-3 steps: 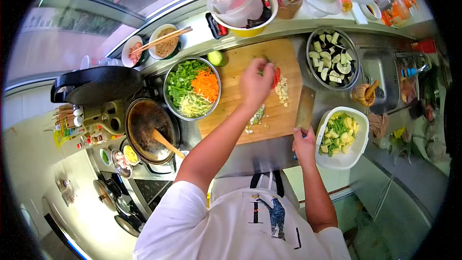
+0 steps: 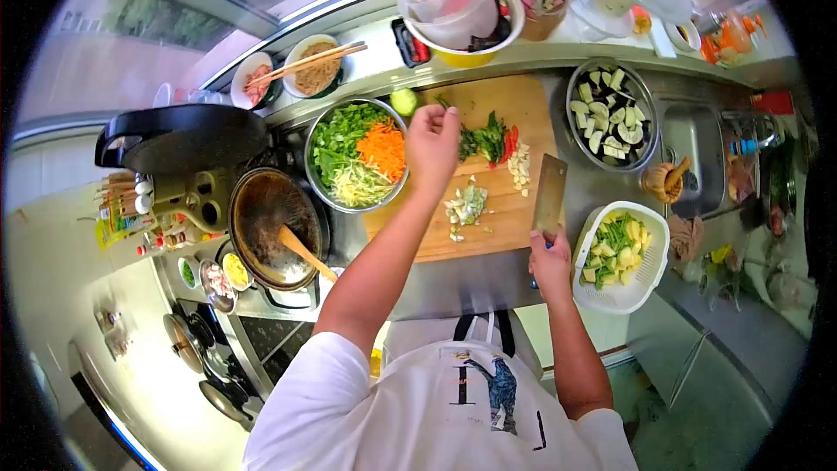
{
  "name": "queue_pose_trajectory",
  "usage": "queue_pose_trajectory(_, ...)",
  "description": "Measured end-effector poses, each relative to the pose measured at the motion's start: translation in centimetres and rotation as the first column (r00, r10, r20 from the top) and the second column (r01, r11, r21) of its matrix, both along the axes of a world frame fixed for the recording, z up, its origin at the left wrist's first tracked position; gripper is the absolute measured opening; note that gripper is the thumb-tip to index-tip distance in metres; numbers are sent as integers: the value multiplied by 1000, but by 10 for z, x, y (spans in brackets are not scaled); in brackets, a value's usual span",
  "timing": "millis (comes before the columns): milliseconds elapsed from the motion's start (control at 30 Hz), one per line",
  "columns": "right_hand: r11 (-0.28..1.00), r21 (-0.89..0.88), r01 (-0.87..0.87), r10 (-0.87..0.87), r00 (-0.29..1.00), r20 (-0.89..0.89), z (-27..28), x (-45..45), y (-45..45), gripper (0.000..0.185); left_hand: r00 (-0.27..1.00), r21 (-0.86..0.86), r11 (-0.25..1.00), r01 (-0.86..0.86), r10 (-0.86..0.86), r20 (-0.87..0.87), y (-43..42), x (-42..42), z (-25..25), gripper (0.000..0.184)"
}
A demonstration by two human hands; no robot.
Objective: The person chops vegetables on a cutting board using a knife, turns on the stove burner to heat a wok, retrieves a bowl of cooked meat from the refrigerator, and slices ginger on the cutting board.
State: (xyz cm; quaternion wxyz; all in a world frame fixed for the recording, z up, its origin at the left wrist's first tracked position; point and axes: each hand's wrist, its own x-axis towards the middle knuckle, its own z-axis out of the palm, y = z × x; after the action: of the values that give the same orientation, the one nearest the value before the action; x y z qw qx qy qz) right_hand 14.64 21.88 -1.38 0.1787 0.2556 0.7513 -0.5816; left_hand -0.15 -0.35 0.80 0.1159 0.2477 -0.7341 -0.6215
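Note:
My left hand (image 2: 433, 141) hovers over the left part of the wooden cutting board (image 2: 418, 240), fingers curled together; a small green bit shows by the fingertips, but what they hold is unclear. My right hand (image 2: 551, 262) grips a cleaver (image 2: 550, 196) by its handle, blade pointing away from me over the board's right edge. Chopped dark greens (image 2: 490, 138), red pepper slices (image 2: 511, 144) and garlic pieces (image 2: 519, 167) lie side by side on the board. Nearer to me is a pale chopped heap (image 2: 466, 203). A green vegetable piece (image 2: 404, 102) rests at the far left corner.
Left are a metal bowl (image 2: 315, 176) of greens and carrot shreds, and a wok (image 2: 261, 218) with a wooden spatula (image 2: 305, 253). Right are an eggplant bowl (image 2: 652, 144), a white basket (image 2: 652, 277), a mortar (image 2: 656, 183) and a sink (image 2: 700, 135). Small bowls line the sill.
My left hand has moved left, away from the dark greens and pepper, which now show more fully. The view has shifted slightly. My right hand still holds the cleaver.

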Motion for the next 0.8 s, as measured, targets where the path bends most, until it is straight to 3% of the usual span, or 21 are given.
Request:
queue_pose_trajectory(67, 999, -3, -37, 37, 991, 130, 16, -9, -10, 21, 999, -86, 996, -39, 40, 16, -27, -3, -9, 25)
queue_pose_trajectory(133, 997, 30, -72, 69, 994, 85, 3, -6, -16, 21, 998, -138, 988, -65, 65, -10, -41, -12, 3, 26)
queue_pose_trajectory(200, 993, 68, -94, 92, 995, 35, 4, -7, -20, 21, 997, -463, 883, -82, 65, -51, -49, -31, 16, 30)
queue_pose_trajectory(267, 996, -34, -82, 86, 988, 126, 28, -11, -30, 20, 997, -486, 871, -73, 63, -37, -55, -61, 30, 33)
queue_pose_trajectory(333, 995, -16, -103, 104, 988, 115, 24, -7, -30, 20, 998, -511, 858, -58, 56, -19, -58, -68, 26, 36)
queue_pose_trajectory(400, 993, 1, -117, 117, 988, 99, 18, -5, -28, 20, 989, -704, 705, -81, -29, -144, -60, -65, 20, 41)
queue_pose_trajectory(467, 995, 0, -104, 104, 992, 71, 13, 2, -25, 19, 985, -700, 712, -52, -79, -154, -60, -49, 15, 37)
queue_pose_trajectory(533, 995, 26, -100, 98, 993, 63, 10, 4, -20, 20, 991, -491, 870, -46, -23, -133, -57, -21, 14, 28)
queue_pose_trajectory(600, 994, 58, -95, 90, 992, 91, 8, 12, -16, 21, 990, -484, 874, 41, -103, -101, -52, 11, 5, 24)
queue_pose_trajectory(667, 978, 196, -73, 54, 993, 101, 6, 6, -12, 24, 981, -463, 879, 110, -170, -90, -42, 44, -9, 20)
queue_pose_trajectory(733, 973, 230, -31, 12, 996, 85, -3, 7, -9, 27, 959, -389, 880, 273, -280, 39, -30, 79, -23, 15)
queue_pose_trajectory(800, 977, 215, 3, -24, 995, 95, -9, 7, -6, 26, 943, -364, 871, 330, -322, 84, -21, 105, -32, 13)
